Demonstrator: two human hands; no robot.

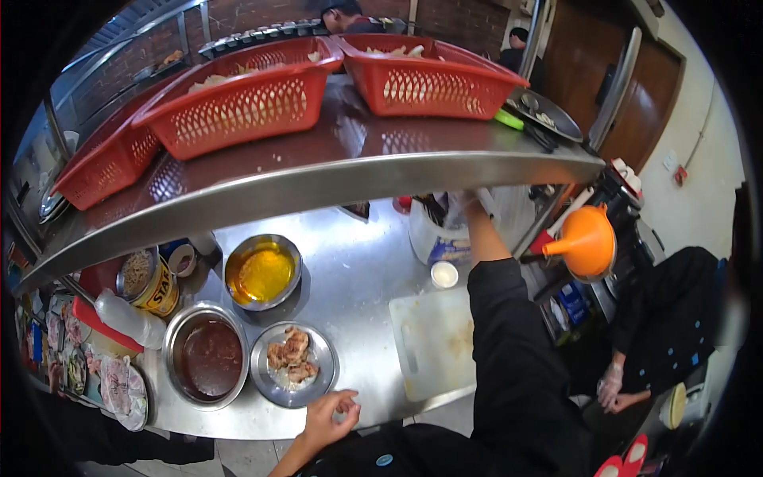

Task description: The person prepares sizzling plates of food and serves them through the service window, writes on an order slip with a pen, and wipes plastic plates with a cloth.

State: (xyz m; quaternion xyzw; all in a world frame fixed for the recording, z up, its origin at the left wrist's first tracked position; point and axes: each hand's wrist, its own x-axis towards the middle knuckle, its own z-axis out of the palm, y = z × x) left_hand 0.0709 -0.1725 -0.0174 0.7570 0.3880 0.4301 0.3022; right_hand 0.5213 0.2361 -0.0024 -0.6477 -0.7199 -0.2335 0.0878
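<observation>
- We see our left hand (330, 419) just beside the near edge of the worktop (350, 294), close to a metal plate (328, 372); its fingers curl loosely, a little apart from the thumb, and we see nothing held.
- Our right hand (470, 199) reaches forward to a white tub (425, 238) with a blue label; the shelf edge and a clear plastic bag partly hide the fingers, so we cannot tell whether they grip anything.
- The tub stands at the far right of the worktop, partly below the metal shelf (334, 179).
- Just in front of the tub we note a small white cup (444, 276); nearer to us lies a white cutting board (421, 342), partly behind our right sleeve.
- On the plate sit browned pieces of meat (292, 354) with whitish grains around them.
- Left of the plate we find a metal bowl (172, 342) of dark reddish-brown liquid; beyond the plate, another bowl (293, 280) holds yellow liquid.
- A yellow tin (164, 296) stands farther left.
- Above, we count three red baskets (238, 115) on the shelf.
- To our right, we see an orange funnel (590, 242) and a co-worker's gloved hand (612, 384).
</observation>
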